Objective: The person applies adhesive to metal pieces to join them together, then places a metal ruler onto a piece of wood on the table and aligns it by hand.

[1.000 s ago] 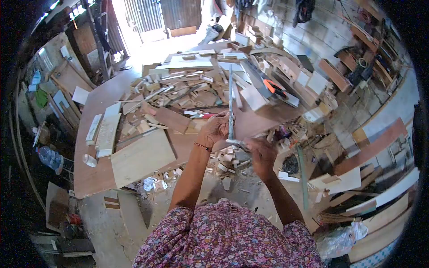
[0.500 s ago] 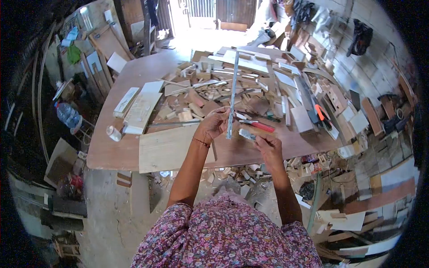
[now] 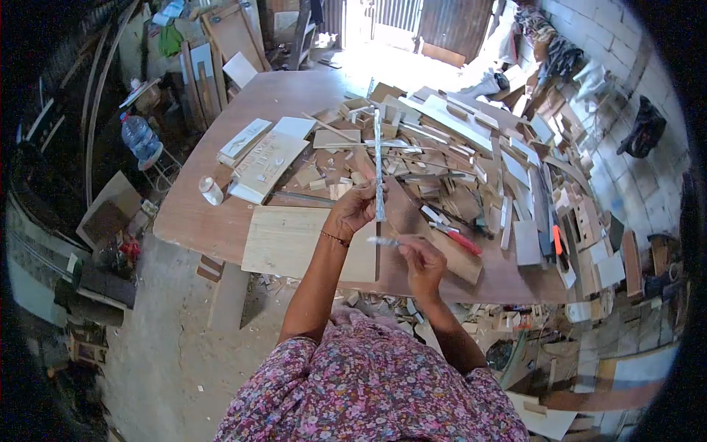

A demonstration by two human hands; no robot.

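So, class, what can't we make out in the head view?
All in the head view:
Small tool: tip blurred; near end hidden by the right hand.
Long strip: surface detail too fine.
White bottle: any print too small.
Floral shirt: cut off by the bottom edge.

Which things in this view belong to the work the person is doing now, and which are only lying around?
Belonging to the work, it seems:
long thin strip, held in the left hand
small pale-tipped tool, blurred, in the right hand

Probably just lying around:
white bottle
lettered board
red-handled tool
orange-handled tool
wooden offcuts
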